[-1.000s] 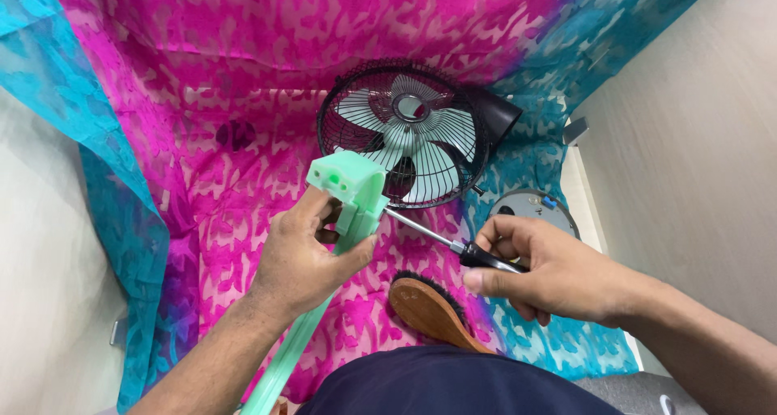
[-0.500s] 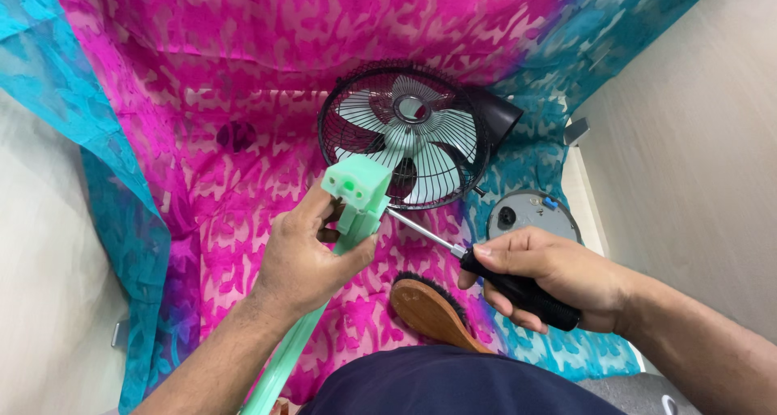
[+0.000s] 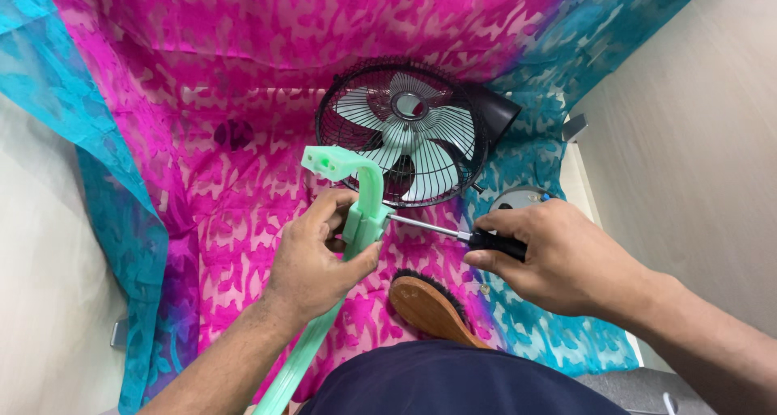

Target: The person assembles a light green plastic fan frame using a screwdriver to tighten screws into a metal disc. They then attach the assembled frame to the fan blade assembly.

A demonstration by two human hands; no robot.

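My left hand [image 3: 312, 257] grips a mint-green plastic fan stand [image 3: 360, 192] around its upper neck, the hooked head pointing up and left. My right hand [image 3: 558, 257] is closed on the black handle of a screwdriver [image 3: 453, 233]. The metal shaft runs left, and its tip touches the right side of the green stand just above my left thumb. Behind both lies a small fan head with a black wire cage [image 3: 401, 132] and pale green blades, face up on the pink and teal cloth [image 3: 202, 99].
A wooden-backed brush [image 3: 429, 306] with dark bristles lies near my lap, below the screwdriver. A round grey fan base [image 3: 518, 196] shows partly behind my right hand. Pale floor lies at the right and left of the cloth.
My left hand tilted the green stand so its head points more to the left. My right hand rose and shifted its grip forward on the handle, bringing the screwdriver shaft nearly level against the stand.
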